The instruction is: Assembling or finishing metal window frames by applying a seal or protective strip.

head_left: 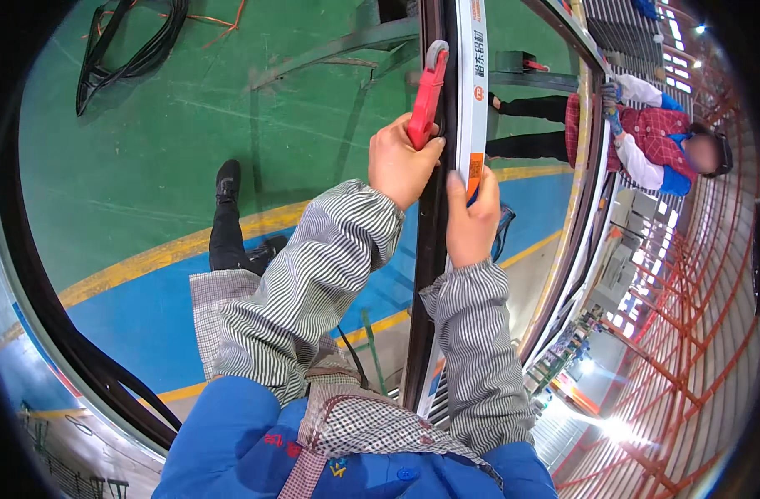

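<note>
My left hand [403, 162] is closed round the red handle of a small roller tool [426, 96], whose grey wheel sits at its upper end against the frame bar. A long dark frame bar [430, 241] with a white, film-covered face [471, 108] runs from top to bottom in front of me. Black strip lies along its dark side, next to the tool. My right hand [473, 220] grips the bar a little nearer to me, thumb on the white face beside an orange label; its fingertips are hidden behind.
At the right, a co-worker [646, 141] in a red checked vest and gloves holds another side of the frame. A curved dark frame side [55, 308] passes on the left. Black strip [134, 50] lies coiled on the green floor [147, 150]. Green metal supports [346, 50] stand beneath the frame.
</note>
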### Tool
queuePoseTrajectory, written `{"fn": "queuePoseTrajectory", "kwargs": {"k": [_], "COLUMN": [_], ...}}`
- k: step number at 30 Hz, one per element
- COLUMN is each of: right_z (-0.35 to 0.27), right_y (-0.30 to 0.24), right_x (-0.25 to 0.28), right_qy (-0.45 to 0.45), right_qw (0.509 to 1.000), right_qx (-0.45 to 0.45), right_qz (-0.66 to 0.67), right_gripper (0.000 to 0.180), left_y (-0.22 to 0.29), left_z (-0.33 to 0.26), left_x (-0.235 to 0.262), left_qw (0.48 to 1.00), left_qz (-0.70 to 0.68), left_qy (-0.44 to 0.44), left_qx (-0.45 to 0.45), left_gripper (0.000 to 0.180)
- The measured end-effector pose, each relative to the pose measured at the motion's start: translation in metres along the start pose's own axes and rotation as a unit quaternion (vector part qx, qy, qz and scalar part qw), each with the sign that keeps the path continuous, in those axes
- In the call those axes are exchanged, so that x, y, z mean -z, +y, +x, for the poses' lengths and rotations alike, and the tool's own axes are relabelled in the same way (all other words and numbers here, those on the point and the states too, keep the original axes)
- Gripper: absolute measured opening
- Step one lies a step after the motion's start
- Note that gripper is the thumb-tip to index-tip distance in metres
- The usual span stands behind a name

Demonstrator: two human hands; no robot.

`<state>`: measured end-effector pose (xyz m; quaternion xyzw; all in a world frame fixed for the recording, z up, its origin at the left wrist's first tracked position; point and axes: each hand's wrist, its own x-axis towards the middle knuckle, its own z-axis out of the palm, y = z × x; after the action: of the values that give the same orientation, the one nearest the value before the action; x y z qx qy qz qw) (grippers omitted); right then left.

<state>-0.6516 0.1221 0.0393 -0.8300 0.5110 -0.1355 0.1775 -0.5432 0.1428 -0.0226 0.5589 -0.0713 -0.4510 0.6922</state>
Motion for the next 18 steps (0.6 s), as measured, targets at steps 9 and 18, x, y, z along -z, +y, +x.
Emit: {"fn": "queuePoseTrajectory", "kwargs": {"k": [9, 18], "right_z": [-0.004, -0.004], "right_y": [-0.002, -0.009], "right_x": [-0.011, -0.01], "right_qy": [0.071, 0.026], "right_qw": [0.993, 0.997], "right_qx": [0.043, 0.033], "right_qz": [-0.085, -0.059], "right_gripper": [0.026, 0.038], "left_y": [-0.004, -0.004], "left_z": [0.0, 0.005], "left_x": [-0.001, 0.004], "left_qw": [0.999, 0.995], "left_qz": [-0.036, -0.09], "left_qy": [0.001, -0.007], "left_qx": [0.008, 0.033], "left_gripper": [0.017, 0.018]}}
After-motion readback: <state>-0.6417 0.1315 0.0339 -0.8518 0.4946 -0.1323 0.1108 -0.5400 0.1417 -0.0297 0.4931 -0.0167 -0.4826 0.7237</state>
